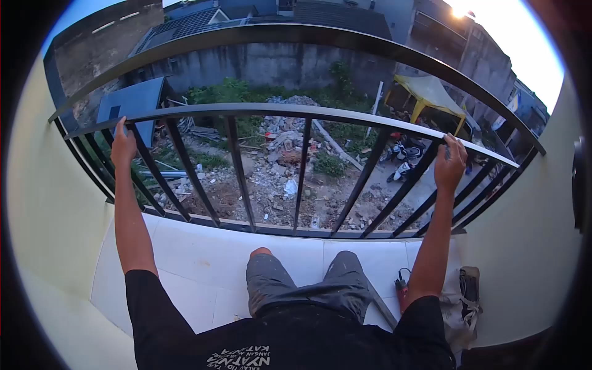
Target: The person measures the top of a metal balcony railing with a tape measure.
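Note:
A dark metal railing [265, 110] with upright bars runs across the view, and a second, higher rail [296, 36] arches beyond it. At the left, my left hand [124, 145] is closed on the lower of these two long rails, with a finger over its top edge. My right hand [451, 161] holds the same rail farther right, its fingers curled over the top. Both arms are stretched forward and wide apart. My thumbs are partly hidden.
Below my knees lies a white tiled floor [185, 265]. Near my right arm are a red tool [401, 290], a bag [459, 308] and a metal bar [381, 305]. Pale walls [524, 246] flank both sides. Rubble, motorbikes [404, 160] and a yellow canopy [428, 95] lie beyond.

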`<control>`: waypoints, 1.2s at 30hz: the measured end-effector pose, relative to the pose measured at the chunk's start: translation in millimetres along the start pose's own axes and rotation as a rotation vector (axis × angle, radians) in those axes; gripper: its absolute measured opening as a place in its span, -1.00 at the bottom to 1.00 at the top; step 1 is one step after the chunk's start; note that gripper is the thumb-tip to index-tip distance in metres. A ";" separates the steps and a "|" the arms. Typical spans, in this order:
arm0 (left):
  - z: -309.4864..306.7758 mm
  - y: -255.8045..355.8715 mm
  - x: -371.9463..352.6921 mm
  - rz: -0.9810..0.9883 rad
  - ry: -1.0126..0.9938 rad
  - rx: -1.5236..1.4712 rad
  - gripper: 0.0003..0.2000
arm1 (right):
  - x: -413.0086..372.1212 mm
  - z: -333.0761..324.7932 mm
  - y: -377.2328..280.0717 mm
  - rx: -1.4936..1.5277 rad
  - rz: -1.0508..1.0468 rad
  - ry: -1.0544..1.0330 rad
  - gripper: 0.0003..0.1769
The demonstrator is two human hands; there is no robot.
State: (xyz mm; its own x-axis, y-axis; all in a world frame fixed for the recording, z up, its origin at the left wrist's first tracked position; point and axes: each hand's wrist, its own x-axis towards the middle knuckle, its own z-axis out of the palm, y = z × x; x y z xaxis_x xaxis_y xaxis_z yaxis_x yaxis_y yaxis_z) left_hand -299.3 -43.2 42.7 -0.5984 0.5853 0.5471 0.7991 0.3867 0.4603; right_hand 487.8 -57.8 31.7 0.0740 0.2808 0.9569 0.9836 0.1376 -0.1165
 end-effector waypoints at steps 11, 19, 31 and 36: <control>26.9 -33.8 35.2 0.069 -0.112 0.100 -0.16 | 7.5 1.4 -18.0 -0.128 0.046 -0.007 -0.74; 16.0 -26.7 26.0 0.023 -0.133 0.123 -0.14 | 5.8 -1.6 -11.6 -0.131 0.063 0.018 -0.73; 35.9 -62.3 50.7 0.254 0.037 0.042 -0.23 | 36.4 -35.0 33.2 0.332 0.394 -0.254 -0.82; 43.8 -75.5 55.6 0.328 0.050 0.032 -0.22 | -6.5 -12.1 26.4 0.393 0.644 -0.167 -0.77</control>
State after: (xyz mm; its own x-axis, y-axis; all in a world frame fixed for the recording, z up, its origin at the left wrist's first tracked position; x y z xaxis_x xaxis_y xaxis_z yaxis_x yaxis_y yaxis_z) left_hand -390.3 -8.7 7.7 -0.3101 0.6468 0.6968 0.9507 0.2058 0.2320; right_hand 515.3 -67.5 25.6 0.5557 0.5548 0.6193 0.6221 0.2167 -0.7523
